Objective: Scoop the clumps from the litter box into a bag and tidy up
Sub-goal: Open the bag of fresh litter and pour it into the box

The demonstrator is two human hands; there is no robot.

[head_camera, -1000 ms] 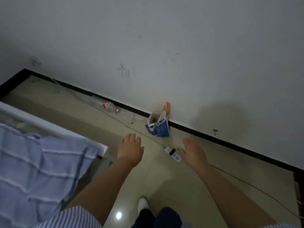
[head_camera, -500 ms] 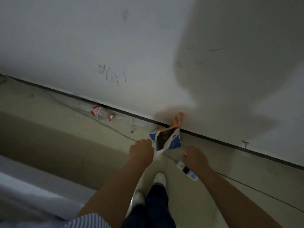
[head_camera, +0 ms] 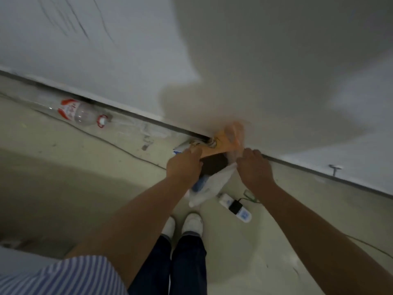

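A white and blue bag point(head_camera: 209, 184) stands open on the floor against the wall, its dark mouth facing up. An orange item point(head_camera: 230, 140), blurred, sticks out of it at the back. My left hand point(head_camera: 184, 167) grips the bag's left rim. My right hand point(head_camera: 255, 169) holds the right rim, fingers curled over the edge. The litter box and any scoop are out of view.
A clear plastic bottle point(head_camera: 81, 113) with a red label lies by the baseboard to the left. A white power strip point(head_camera: 235, 207) with a black plug lies just right of the bag, its cable running right. My white shoes point(head_camera: 185, 224) stand below the bag.
I have stepped up to the wall and bent over the bag. Both hands, empty and spread before, have reached the bag and taken hold of its rim.
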